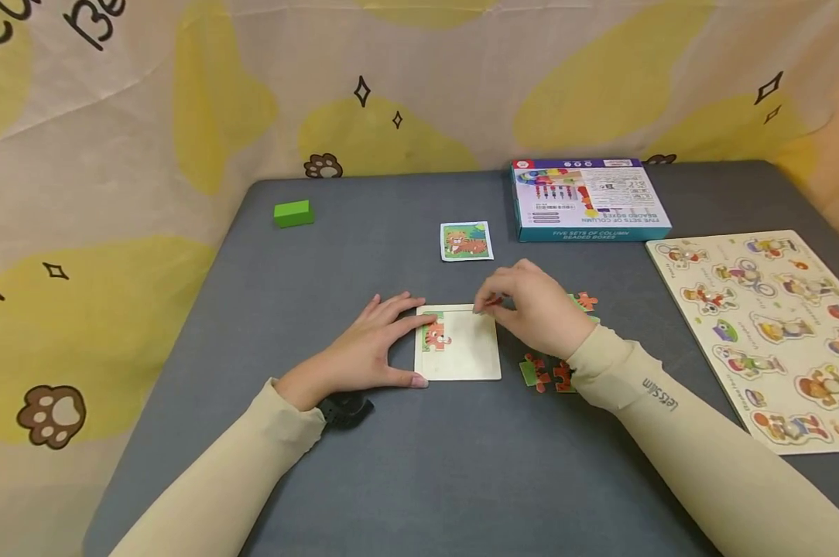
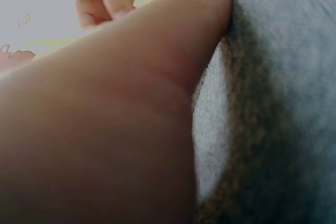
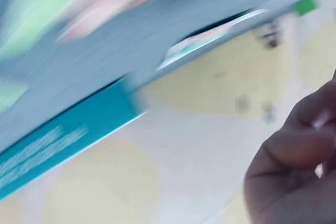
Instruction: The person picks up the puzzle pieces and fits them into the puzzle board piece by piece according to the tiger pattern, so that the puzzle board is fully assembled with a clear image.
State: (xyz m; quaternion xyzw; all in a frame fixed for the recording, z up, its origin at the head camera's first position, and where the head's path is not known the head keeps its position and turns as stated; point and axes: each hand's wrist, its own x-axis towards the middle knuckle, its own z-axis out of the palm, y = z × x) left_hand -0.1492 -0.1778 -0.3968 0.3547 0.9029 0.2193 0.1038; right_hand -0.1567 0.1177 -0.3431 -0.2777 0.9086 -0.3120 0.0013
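Note:
A small square puzzle board (image 1: 471, 352) lies on the dark table with joined tiger puzzle pieces (image 1: 435, 336) along its left side. My left hand (image 1: 364, 348) rests at the board's left edge, fingers spread, with the thumb on the lower left corner and a fingertip by the upper piece. Over the board's upper right corner, my right hand (image 1: 534, 309) pinches what looks like a puzzle piece, mostly hidden by the fingers. Loose puzzle pieces (image 1: 535, 373) lie beneath the right wrist, and another orange piece (image 1: 587, 301) is beyond it. In the right wrist view the curled fingers (image 3: 294, 150) show.
A picture card of a tiger (image 1: 465, 241) lies behind the board. A flat boxed toy (image 1: 590, 201) stands at the back right, and a large wooden picture board (image 1: 775, 340) lies along the right side. A green block (image 1: 293, 213) sits at the back left.

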